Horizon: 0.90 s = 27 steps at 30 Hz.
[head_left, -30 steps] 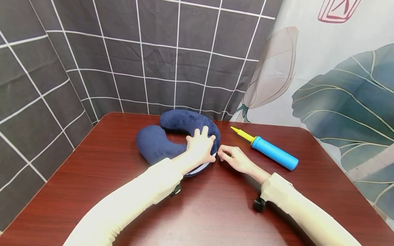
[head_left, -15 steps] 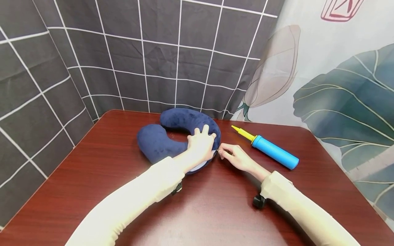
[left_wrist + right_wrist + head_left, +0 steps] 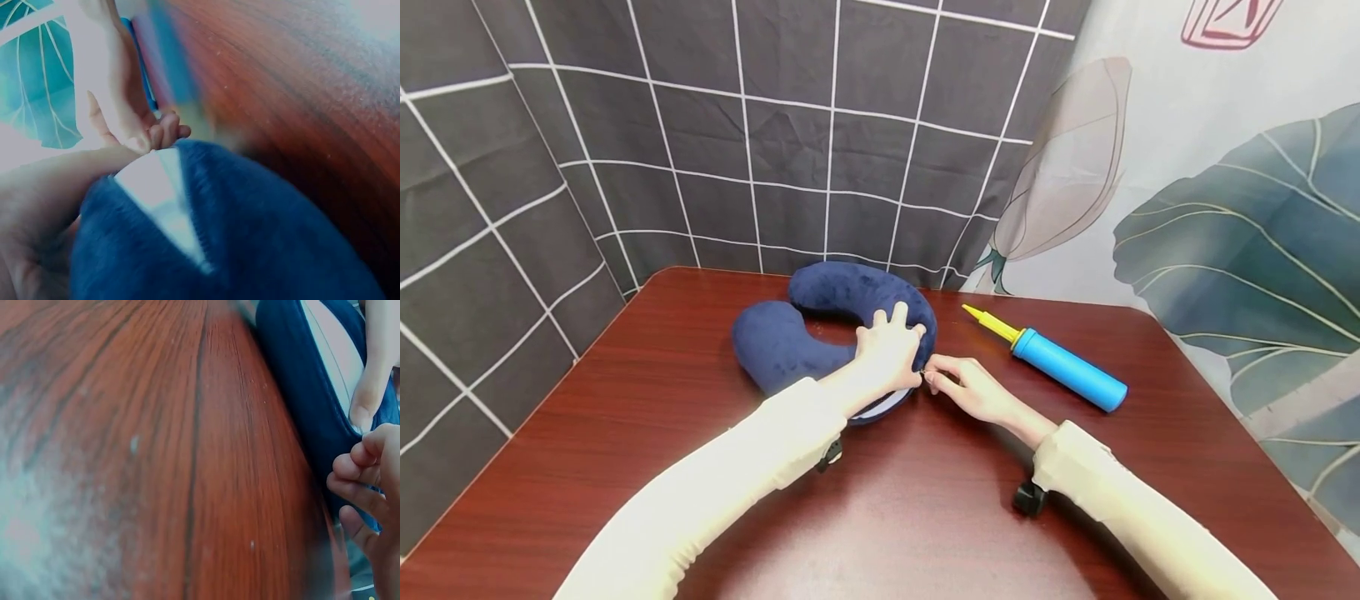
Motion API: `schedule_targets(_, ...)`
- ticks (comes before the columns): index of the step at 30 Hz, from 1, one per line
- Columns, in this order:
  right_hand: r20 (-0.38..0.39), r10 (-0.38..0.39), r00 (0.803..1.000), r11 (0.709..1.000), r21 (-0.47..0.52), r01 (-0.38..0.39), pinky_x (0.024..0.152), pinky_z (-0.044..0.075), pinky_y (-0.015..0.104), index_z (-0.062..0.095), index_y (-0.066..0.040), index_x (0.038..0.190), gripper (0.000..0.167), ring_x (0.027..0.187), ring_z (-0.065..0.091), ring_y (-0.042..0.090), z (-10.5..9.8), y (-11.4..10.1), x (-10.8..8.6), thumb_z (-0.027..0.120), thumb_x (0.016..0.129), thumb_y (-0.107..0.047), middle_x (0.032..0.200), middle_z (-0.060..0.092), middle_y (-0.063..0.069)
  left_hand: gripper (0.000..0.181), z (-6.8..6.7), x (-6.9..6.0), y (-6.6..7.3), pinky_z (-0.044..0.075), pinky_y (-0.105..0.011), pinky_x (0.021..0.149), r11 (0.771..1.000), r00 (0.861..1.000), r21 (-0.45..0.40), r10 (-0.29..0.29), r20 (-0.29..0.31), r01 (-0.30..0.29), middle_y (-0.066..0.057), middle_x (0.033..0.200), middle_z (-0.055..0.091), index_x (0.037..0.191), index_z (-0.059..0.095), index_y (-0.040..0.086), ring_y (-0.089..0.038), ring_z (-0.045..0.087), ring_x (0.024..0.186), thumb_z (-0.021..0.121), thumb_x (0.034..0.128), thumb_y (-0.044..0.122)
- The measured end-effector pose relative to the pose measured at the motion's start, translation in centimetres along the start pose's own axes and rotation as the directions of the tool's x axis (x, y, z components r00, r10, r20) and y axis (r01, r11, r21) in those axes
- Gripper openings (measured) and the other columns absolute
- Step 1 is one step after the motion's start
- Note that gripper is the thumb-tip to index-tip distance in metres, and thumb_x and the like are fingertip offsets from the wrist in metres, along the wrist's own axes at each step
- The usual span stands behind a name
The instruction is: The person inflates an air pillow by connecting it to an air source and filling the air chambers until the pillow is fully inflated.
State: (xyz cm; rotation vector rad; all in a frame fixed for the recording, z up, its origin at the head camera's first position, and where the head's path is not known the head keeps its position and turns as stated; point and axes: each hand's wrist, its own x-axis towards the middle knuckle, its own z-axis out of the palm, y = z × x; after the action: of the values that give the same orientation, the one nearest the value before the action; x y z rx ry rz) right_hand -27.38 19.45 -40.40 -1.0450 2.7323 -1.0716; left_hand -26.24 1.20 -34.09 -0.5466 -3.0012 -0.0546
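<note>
A navy plush U-shaped neck pillow point(image 3: 778, 346) lies on the table, its zipper part-way open along the near right edge. White lining point(image 3: 159, 190) shows through the gap. My left hand point(image 3: 889, 354) grips the pillow's right curve, fingers spread over the top and the thumb pressed beside the zipper. At the end of the gap, the fingertips of my right hand point(image 3: 973, 387) pinch the small zipper pull, which the fingers mostly hide. In the right wrist view, the left thumb point(image 3: 362, 415) almost meets the right fingertips.
A blue hand pump point(image 3: 1070, 371) with a yellow nozzle lies right of the pillow, behind the right hand. The reddish-brown table point(image 3: 880, 517) backs onto a dark grid-patterned cloth point(image 3: 782, 150) and a leaf-printed curtain point(image 3: 1247, 242).
The right hand and its pinched zipper pull have shifted slightly left toward the left thumb, and less white lining shows near them. The left hand stays on the pillow.
</note>
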Motion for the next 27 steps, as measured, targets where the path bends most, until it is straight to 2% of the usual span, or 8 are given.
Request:
schedule_targets(4, 0.001, 0.003, 1.0, 1.0, -0.007, -0.003, 0.075, 0.044, 0.024, 0.063, -0.015, 0.09, 0.017, 0.077, 0.055, 0.007, -0.2, 0.0, 0.0, 0.053, 0.102, -0.021, 0.08, 0.062, -0.003, 0.082, -0.4, -0.4, -0.6, 0.049, -0.051, 0.09, 0.999, 0.998, 0.0, 0.051, 0.021, -0.051, -0.012, 0.146, 0.038, 0.145, 0.049, 0.025, -0.032, 0.044, 0.128, 0.08, 0.0733, 0.053)
schedule_targets(8, -0.008, 0.011, 1.0, 1.0, -0.028, -0.011, 0.072, 0.045, 0.024, 0.063, -0.014, 0.088, 0.017, 0.074, 0.054, 0.007, -0.3, -0.1, 0.2, 0.053, 0.102, -0.02, 0.078, 0.061, -0.004, 0.09, -0.7, -1.5, -1.6, 0.046, -0.047, 0.096, 0.992, 0.991, 0.012, 0.129, 0.019, -0.129, -0.013, 0.147, 0.038, 0.151, 0.04, 0.028, -0.03, 0.042, 0.129, 0.08, 0.0735, 0.052)
schedule_targets(11, -0.023, 0.009, 1.0, 0.999, -0.05, -0.01, 0.071, 0.045, 0.024, 0.063, -0.013, 0.087, 0.018, 0.072, 0.054, 0.006, -0.5, -0.2, 0.3, 0.054, 0.102, -0.018, 0.077, 0.061, -0.005, 0.086, -0.7, -2.6, -2.3, 0.043, -0.046, 0.095, 0.983, 0.983, 0.033, 0.182, -0.03, -0.181, -0.013, 0.145, 0.042, 0.15, 0.041, 0.031, -0.03, 0.043, 0.125, 0.078, 0.0751, 0.051)
schedule_targets(14, -0.043, 0.004, 0.999, 0.998, -0.056, -0.007, 0.07, 0.045, 0.024, 0.063, -0.012, 0.087, 0.018, 0.072, 0.054, 0.006, -0.5, -0.4, 0.4, 0.054, 0.101, -0.017, 0.076, 0.061, -0.006, 0.077, -0.6, -3.6, -2.9, 0.043, -0.045, 0.09, 0.977, 0.973, 0.062, 0.21, -0.101, -0.204, -0.011, 0.143, 0.045, 0.146, 0.047, 0.034, -0.03, 0.044, 0.122, 0.077, 0.0774, 0.051)
schedule_targets(16, -0.052, 0.002, 0.999, 0.998, -0.056, -0.005, 0.07, 0.045, 0.024, 0.063, -0.012, 0.087, 0.017, 0.072, 0.054, 0.006, -0.5, -0.5, 0.4, 0.054, 0.101, -0.017, 0.075, 0.061, -0.006, 0.072, -0.4, -4.0, -3.0, 0.043, -0.044, 0.086, 0.976, 0.965, 0.064, 0.217, -0.147, -0.21, -0.01, 0.139, 0.047, 0.143, 0.051, 0.034, -0.029, 0.045, 0.119, 0.076, 0.0778, 0.05)
schedule_targets(19, -0.043, 0.011, 0.999, 0.999, -0.049, -0.013, 0.071, 0.045, 0.024, 0.063, -0.012, 0.087, 0.017, 0.073, 0.055, 0.007, -0.5, -0.5, 0.3, 0.054, 0.101, -0.017, 0.076, 0.062, -0.005, 0.069, -0.1, -4.1, -3.1, 0.044, -0.043, 0.079, 0.976, 0.961, 0.04, 0.216, -0.176, -0.212, -0.008, 0.132, 0.05, 0.14, 0.055, 0.035, -0.028, 0.047, 0.113, 0.078, 0.0771, 0.05)
schedule_targets(23, -0.027, 0.028, 0.999, 0.999, -0.041, -0.029, 0.074, 0.046, 0.024, 0.063, -0.013, 0.088, 0.017, 0.076, 0.056, 0.006, -0.2, -0.4, 0.0, 0.053, 0.102, -0.017, 0.078, 0.063, -0.003, 0.065, 0.5, -3.6, -3.1, 0.048, -0.043, 0.074, 0.979, 0.966, -0.012, 0.197, -0.168, -0.202, -0.007, 0.128, 0.05, 0.138, 0.057, 0.035, -0.027, 0.048, 0.111, 0.078, 0.0776, 0.049)
schedule_targets(27, -0.047, 0.016, 0.999, 0.999, -0.028, -0.017, 0.074, 0.047, 0.024, 0.063, -0.012, 0.088, 0.016, 0.076, 0.056, 0.007, 0.1, -0.3, -0.2, 0.053, 0.101, -0.016, 0.077, 0.062, -0.004, 0.063, 0.8, -3.3, -3.1, 0.05, -0.044, 0.073, 0.98, 0.97, -0.051, 0.18, -0.163, -0.191, -0.006, 0.127, 0.05, 0.137, 0.058, 0.035, -0.026, 0.048, 0.11, 0.077, 0.0786, 0.05)
